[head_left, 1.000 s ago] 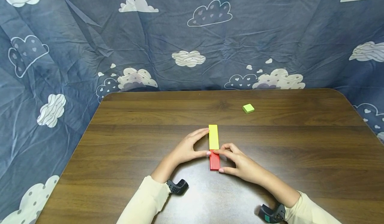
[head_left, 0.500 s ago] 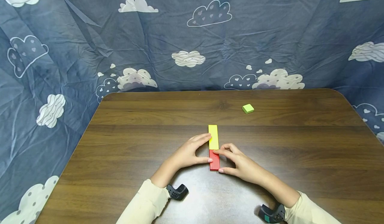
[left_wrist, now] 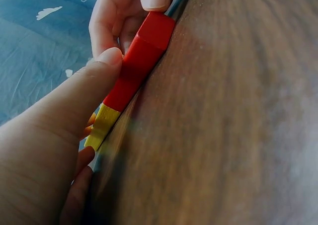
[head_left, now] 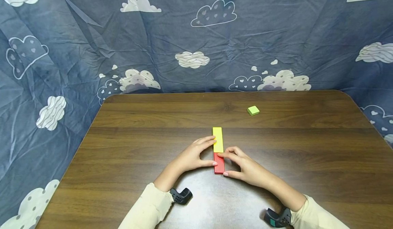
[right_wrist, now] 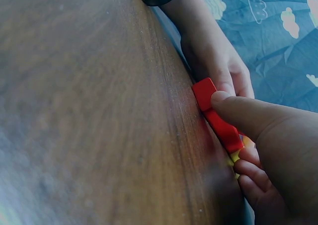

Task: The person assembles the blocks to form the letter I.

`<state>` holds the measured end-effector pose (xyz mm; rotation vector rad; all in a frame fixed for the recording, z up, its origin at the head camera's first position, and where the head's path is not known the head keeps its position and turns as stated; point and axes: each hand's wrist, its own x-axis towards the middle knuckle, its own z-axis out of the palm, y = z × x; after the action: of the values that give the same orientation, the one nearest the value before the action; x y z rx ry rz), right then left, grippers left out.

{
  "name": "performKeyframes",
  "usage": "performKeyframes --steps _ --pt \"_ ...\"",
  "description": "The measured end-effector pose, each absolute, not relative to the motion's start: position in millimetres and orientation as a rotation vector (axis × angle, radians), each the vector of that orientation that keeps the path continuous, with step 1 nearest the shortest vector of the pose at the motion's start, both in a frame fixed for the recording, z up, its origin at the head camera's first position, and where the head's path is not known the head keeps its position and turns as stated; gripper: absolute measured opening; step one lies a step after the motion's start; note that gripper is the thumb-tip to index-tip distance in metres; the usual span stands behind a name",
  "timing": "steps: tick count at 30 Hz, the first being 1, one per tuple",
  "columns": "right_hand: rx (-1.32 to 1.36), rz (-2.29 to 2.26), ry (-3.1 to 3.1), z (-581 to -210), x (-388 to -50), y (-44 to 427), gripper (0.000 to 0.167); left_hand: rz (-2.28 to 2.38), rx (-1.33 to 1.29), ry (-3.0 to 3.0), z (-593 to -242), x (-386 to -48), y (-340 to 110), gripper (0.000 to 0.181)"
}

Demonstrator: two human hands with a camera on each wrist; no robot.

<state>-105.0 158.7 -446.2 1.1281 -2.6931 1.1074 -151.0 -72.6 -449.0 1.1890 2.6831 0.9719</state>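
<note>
A yellow block (head_left: 217, 143) and a red block (head_left: 219, 168) lie flat, end to end in one line on the table, the yellow one farther away. From the left, my left hand (head_left: 194, 155) rests its fingertips on the yellow block and its thumb on the red block's left side. My right hand (head_left: 248, 167) holds the red block from the right, index finger on its far part and thumb at its near right corner. In the left wrist view the red block (left_wrist: 141, 61) hides part of the right hand's fingers.
A small light green block (head_left: 253, 110) lies apart, toward the back of the brown wooden table (head_left: 138, 120). Behind the table hangs a blue cloth (head_left: 172, 34) with cloud prints. A black wrist device sits on each wrist.
My left hand has slid slightly nearer, its fingers moving down onto the yellow block and its thumb farther along the red one. The right hand and both blocks stay put.
</note>
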Motion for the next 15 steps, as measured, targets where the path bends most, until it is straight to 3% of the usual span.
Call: performKeyframes --steps 15 --pt "0.99 1.267 -2.645 -438.5 -106.5 159.7 0.052 0.992 1.188 2.675 -449.7 -151.2 -73.0 0.071"
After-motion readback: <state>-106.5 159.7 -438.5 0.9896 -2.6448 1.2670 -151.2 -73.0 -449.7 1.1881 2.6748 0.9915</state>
